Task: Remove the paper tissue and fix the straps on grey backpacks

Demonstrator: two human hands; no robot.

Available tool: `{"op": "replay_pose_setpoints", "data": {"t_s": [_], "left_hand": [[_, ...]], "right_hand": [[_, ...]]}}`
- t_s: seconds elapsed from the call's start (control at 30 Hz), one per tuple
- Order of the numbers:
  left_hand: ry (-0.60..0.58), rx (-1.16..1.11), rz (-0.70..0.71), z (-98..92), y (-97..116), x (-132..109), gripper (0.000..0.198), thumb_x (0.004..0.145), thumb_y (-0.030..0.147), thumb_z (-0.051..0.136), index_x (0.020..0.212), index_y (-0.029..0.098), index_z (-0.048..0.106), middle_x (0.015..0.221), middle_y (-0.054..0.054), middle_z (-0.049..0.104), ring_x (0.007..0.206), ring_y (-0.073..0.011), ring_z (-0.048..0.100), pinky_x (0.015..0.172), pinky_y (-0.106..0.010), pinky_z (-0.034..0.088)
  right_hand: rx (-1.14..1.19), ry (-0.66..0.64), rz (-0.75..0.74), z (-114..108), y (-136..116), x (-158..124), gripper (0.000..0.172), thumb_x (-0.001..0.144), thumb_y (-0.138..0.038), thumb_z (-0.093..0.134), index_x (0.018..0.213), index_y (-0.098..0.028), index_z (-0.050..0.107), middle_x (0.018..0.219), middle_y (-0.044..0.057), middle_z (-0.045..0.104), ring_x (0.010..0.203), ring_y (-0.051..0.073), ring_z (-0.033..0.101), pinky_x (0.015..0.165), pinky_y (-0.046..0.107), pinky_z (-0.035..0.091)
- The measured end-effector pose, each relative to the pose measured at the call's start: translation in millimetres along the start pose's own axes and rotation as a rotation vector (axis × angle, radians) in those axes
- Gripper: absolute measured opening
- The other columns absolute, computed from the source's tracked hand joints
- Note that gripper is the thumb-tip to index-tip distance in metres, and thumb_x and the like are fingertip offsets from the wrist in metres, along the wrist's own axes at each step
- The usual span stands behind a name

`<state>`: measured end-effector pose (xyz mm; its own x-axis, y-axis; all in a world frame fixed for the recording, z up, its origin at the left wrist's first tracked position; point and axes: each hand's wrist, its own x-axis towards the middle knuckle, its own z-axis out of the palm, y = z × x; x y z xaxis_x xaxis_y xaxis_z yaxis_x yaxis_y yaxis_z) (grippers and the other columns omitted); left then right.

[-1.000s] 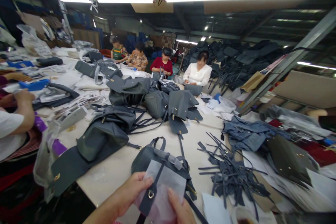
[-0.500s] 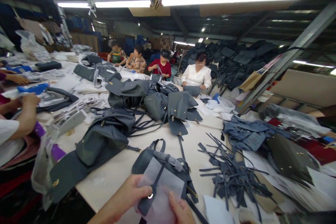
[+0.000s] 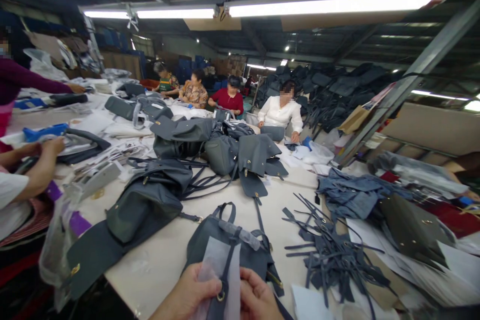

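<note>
At the front of the table, my left hand [image 3: 195,290] is closed on a dark strap tab [image 3: 216,305] with a round metal ring, its thumb beside the ring. A thin whitish translucent sheet [image 3: 231,265] lies behind the tab, held by the same hand. My right hand [image 3: 258,292] pinches the sheet's right edge. The strap runs up to a dark grey-blue backpack [image 3: 200,235], which lies just beyond my hands. Clear plastic film [image 3: 240,234] wraps a piece across the backpack's top.
Several more dark bags [image 3: 150,195] cover the table's middle and left. Loose straps [image 3: 337,255] lie heaped at right, near crumpled denim cloth [image 3: 348,190] and an olive bag [image 3: 416,227]. Co-workers sit across the table; another person's hands [image 3: 47,152] work at left.
My right hand has drawn the sheet's right side inward, so it looks narrower around the strap. A person in purple has come into view at far left, reaching across.
</note>
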<state>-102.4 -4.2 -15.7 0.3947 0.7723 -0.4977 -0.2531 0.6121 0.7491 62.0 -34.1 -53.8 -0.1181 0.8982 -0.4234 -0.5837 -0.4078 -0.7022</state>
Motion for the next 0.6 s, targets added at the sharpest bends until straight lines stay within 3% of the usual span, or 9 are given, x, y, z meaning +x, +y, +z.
{"op": "replay_pose_setpoints", "data": {"t_s": [0.13,0.3,0.43,0.5,0.6], "left_hand": [[-0.019,0.097,0.037,3.8,-5.4,6.7,0.045,0.051,0.044,0.086,0.077,0.012,0.068,0.065,-0.003,0.063,0.062,-0.0173,0.057,0.060,-0.027,0.044],[-0.018,0.216,0.150,8.5,-1.2,5.5,0.042,0.056,0.041,0.085,0.077,0.011,0.066,0.068,-0.001,0.062,0.065,-0.0135,0.055,0.063,-0.023,0.043],[-0.105,0.247,0.074,11.0,16.1,2.7,0.063,0.070,0.072,0.060,0.100,0.017,0.057,0.068,0.000,0.062,0.049,-0.0128,0.054,0.048,-0.023,0.040],[-0.092,0.305,0.043,13.7,23.0,7.8,0.062,0.069,0.074,0.055,0.093,0.017,0.056,0.061,0.002,0.056,0.042,-0.0117,0.048,0.042,-0.022,0.034],[0.023,0.393,0.097,18.3,25.0,22.9,0.040,0.057,0.050,0.070,0.066,0.017,0.051,0.051,0.006,0.045,0.044,-0.0084,0.040,0.042,-0.020,0.029]], "right_hand": [[-0.177,0.049,-0.073,15.6,9.6,12.7,0.042,0.061,-0.054,0.082,0.071,-0.016,0.065,0.038,-0.007,0.051,0.031,0.006,0.037,0.035,0.018,0.025],[-0.277,0.160,-0.223,13.0,8.1,17.0,0.051,0.059,-0.062,0.078,0.057,-0.018,0.052,0.047,-0.007,0.045,0.047,0.008,0.037,0.046,0.020,0.030],[-0.497,0.271,-0.284,10.1,1.4,8.0,0.054,0.067,-0.070,0.065,0.059,-0.020,0.050,0.053,-0.006,0.042,0.053,0.011,0.039,0.052,0.022,0.035],[-0.558,0.304,-0.317,11.3,0.3,3.4,0.054,0.071,-0.071,0.061,0.061,-0.020,0.051,0.055,-0.005,0.044,0.057,0.012,0.043,0.055,0.023,0.037],[-0.464,0.219,-0.273,12.4,4.4,0.7,0.050,0.073,-0.070,0.061,0.068,-0.021,0.052,0.053,-0.006,0.047,0.050,0.011,0.042,0.050,0.022,0.033]]}}
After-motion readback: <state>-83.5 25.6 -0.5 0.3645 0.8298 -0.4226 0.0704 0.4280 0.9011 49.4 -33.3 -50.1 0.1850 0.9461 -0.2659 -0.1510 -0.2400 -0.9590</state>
